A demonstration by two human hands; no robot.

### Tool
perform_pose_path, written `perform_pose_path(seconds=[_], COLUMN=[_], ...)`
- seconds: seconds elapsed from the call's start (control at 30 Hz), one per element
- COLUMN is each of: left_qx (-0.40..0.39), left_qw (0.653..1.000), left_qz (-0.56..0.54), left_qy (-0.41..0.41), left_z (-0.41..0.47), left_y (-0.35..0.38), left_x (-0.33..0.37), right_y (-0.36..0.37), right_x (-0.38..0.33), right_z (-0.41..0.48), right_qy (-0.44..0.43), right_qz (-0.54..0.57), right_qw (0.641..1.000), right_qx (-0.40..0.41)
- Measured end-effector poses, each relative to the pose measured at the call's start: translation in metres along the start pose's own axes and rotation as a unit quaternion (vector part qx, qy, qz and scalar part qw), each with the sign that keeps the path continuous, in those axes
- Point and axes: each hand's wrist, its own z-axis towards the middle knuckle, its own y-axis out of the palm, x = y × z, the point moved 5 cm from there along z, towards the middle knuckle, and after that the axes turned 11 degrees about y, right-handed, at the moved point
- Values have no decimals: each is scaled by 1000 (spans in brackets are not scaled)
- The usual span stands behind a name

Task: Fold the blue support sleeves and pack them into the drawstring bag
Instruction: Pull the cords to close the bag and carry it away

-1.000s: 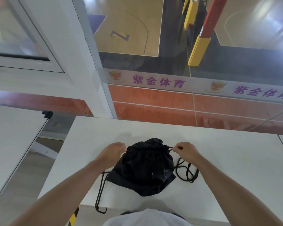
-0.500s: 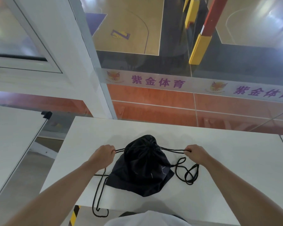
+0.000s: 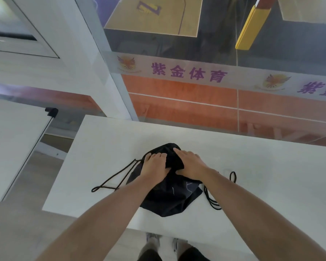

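Black drawstring bag point(image 3: 174, 198) is laid on a white bench point(image 3: 271, 176), nr the front edge. The bag's far end is pressed down by both hands. The left hand point(image 3: 154, 167) is laid flat on the fabric, fingers straight & side by side, nothing gripped. The right hand point(image 3: 191, 164) is set just beside it, palm down, fingers stretched toward the far left, nothing clasped there either. One black cord point(image 3: 112, 182) is trailed off the bag's left side in a long loop across the benchtop. A second cord point(image 3: 213, 201) is looped at the right, by the right forearm. Beyond the bench a glass wall w/ a white banner point(image 3: 188, 74) in purple lettering is seen, and a yellow-padded post point(image 3: 247, 29) behind the glass. A second white tabletop point(image 3: 13, 147) is seen at left, apart from the bench. Shoes point(image 3: 152, 240) are glimpsed below the bench's front edge.
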Motion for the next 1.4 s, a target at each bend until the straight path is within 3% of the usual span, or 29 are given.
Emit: perform_pose_path(seconds=[0.17,0.27,0.37,0.57,0.8,0.97,1.4], left_qx=[56,46,38,-6,66,95,42], left_qw=[994,994,992,983,947,902,792], left_qz=[-87,-95,-97,-74,-93,-80,-41], left_qy=[31,41,76,167,300,413,608], left_z=[-10,-15,-13,-14,-37,-65,-190], left_y=[-31,-56,-75,-96,-127,-136,-75], left_x=[8,14,17,33,101,171,397], right_y=[-15,-37,-52,-59,-56,-40,85], right_x=[2,4,14,14,23,50,117], right_z=[-9,-23,-38,-99,-203,-281,-526], right_qy=[-2,-8,-5,72,176,266,423], right_qz=[22,37,125,165,251,253,312], right_qw=[999,997,987,968,902,864,730], right_qx=[48,62,99,177,303,345,437])
